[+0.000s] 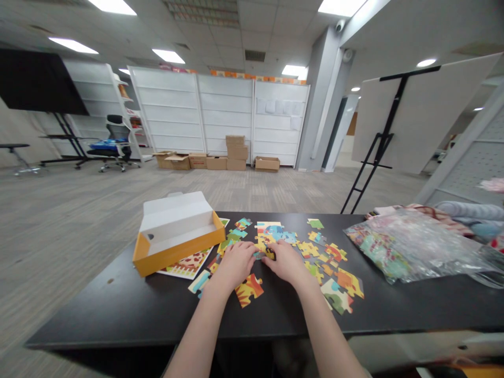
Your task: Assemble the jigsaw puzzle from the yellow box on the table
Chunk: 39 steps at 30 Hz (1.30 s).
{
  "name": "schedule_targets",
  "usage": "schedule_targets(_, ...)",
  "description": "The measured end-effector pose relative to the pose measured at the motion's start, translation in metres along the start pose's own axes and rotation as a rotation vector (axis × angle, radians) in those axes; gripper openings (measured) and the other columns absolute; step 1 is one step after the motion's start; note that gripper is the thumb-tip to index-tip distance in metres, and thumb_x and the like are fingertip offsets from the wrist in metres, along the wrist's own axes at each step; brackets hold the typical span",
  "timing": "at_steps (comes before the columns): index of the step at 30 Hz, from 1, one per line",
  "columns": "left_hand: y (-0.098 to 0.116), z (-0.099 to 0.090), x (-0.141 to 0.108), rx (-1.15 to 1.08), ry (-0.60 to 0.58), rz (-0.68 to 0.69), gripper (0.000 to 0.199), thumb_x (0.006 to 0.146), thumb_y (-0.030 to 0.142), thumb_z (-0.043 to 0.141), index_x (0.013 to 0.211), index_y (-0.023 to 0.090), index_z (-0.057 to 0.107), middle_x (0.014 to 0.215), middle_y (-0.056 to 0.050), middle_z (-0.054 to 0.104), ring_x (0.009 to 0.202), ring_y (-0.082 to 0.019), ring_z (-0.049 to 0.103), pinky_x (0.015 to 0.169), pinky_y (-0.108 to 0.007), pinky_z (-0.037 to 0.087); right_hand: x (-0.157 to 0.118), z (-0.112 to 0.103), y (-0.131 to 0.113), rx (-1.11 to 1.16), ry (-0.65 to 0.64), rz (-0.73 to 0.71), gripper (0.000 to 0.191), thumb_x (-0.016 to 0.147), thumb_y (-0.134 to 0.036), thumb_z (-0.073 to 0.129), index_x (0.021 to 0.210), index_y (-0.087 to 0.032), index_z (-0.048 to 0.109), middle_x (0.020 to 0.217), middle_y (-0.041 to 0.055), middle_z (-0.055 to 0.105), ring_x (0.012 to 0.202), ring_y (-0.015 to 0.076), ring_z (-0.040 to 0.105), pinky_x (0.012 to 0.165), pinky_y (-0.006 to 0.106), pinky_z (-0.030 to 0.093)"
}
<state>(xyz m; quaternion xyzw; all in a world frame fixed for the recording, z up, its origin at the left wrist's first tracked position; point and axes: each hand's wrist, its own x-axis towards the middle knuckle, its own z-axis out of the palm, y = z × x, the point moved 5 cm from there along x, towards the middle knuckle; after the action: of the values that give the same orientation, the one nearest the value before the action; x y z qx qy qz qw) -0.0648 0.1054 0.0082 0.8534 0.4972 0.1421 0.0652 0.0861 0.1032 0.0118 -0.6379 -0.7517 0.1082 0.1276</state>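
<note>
Loose pieces (348, 282) flank the left hand (240, 258) and right hand (286, 258), presumably for reach, joined pieces (271, 229) just beyond; whether either clamps anything, I cannot tell.

Hands (237, 261) at puzzle pieces (264, 240), black table (137, 315)

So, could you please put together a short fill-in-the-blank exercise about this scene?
1. The left hand and the right hand are among puzzle pieces on a tabletop whose colour is ____.
2. From the person's side, the open box lies to the ____ of both hands.
3. The clear plastic bag lies to the ____ of both hands.
4. On the floor along the white shelving stand boxes made of ____.

Missing words: black; left; right; cardboard.
</note>
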Motion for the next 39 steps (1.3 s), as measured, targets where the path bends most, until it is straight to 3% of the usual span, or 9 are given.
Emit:
schedule_targets(3, -0.010, -0.010, -0.003, -0.020, 0.044, -0.045, 0.033, 0.098, 0.019, 0.045, 0.126, 0.023, 0.062, 0.136, -0.007, 0.063, 0.125, -0.024, 0.056, 0.106, -0.038, 0.043, 0.000, -0.001, 0.006, 0.029, 0.014, -0.016, 0.034, 0.089, -0.042, 0.062, 0.111, -0.018, 0.071, 0.112, 0.0123, 0.065, 0.107, 0.0261, 0.062, 0.090, 0.033, 0.045)
schedule_targets(6, -0.031, -0.026, -0.011, 0.047, 0.081, -0.206, 0.036, 0.096, 0.018, 0.048, 0.130, 0.022, 0.059, 0.134, -0.009, 0.063, 0.123, -0.026, 0.057, 0.103, -0.039, 0.044, -0.002, -0.006, 0.017, 0.061, 0.038, -0.018, 0.036, 0.090, -0.041, 0.061, 0.116, -0.018, 0.070, 0.112, 0.0127, 0.066, 0.106, 0.0265, 0.063, 0.091, 0.033, 0.045)
schedule_targets(11, -0.058, -0.038, -0.028, 0.131, -0.033, -0.412, 0.039, 0.093, 0.034, 0.055, 0.129, 0.017, 0.059, 0.122, -0.014, 0.068, 0.118, -0.033, 0.060, 0.098, -0.044, 0.046, -0.010, -0.016, 0.035, 0.088, 0.036, 0.000, 0.040, 0.082, -0.035, 0.070, 0.118, -0.017, 0.070, 0.116, 0.0128, 0.068, 0.106, 0.0270, 0.064, 0.092, 0.034, 0.046)
schedule_targets(19, -0.053, -0.037, -0.032, 0.157, -0.036, -0.448, 0.043, 0.092, 0.045, 0.056, 0.124, 0.017, 0.061, 0.120, -0.014, 0.069, 0.116, -0.034, 0.060, 0.094, -0.044, 0.048, -0.016, -0.015, 0.036, 0.096, -0.019, -0.012, 0.040, 0.074, -0.034, 0.077, 0.110, -0.019, 0.073, 0.113, 0.0110, 0.071, 0.104, 0.0275, 0.065, 0.089, 0.034, 0.048)
schedule_targets(30, -0.054, -0.036, -0.030, 0.167, -0.036, -0.465, 0.036, 0.094, 0.039, 0.051, 0.121, 0.017, 0.063, 0.118, -0.013, 0.069, 0.113, -0.033, 0.062, 0.092, -0.043, 0.048, -0.022, -0.016, 0.047, 0.065, -0.061, 0.065, 0.035, 0.073, -0.027, 0.073, 0.107, -0.020, 0.074, 0.110, 0.0100, 0.071, 0.100, 0.0266, 0.067, 0.086, 0.034, 0.048)
schedule_targets(35, -0.051, -0.041, -0.031, 0.157, -0.022, -0.451, 0.033, 0.095, 0.034, 0.051, 0.121, 0.018, 0.063, 0.122, -0.012, 0.067, 0.115, -0.031, 0.061, 0.094, -0.042, 0.048, -0.026, -0.019, 0.058, 0.042, -0.040, 0.064, 0.033, 0.073, -0.025, 0.072, 0.106, -0.020, 0.074, 0.109, 0.0099, 0.072, 0.099, 0.0257, 0.067, 0.085, 0.033, 0.048)
schedule_targets(39, -0.043, -0.046, -0.030, 0.080, -0.015, -0.363, 0.033, 0.093, 0.031, 0.055, 0.122, 0.017, 0.064, 0.123, -0.012, 0.067, 0.117, -0.029, 0.061, 0.097, -0.039, 0.046, -0.020, -0.029, 0.053, 0.027, 0.039, 0.031, 0.028, 0.080, -0.029, 0.068, 0.106, -0.019, 0.074, 0.107, 0.0107, 0.072, 0.096, 0.0237, 0.067, 0.084, 0.031, 0.048)
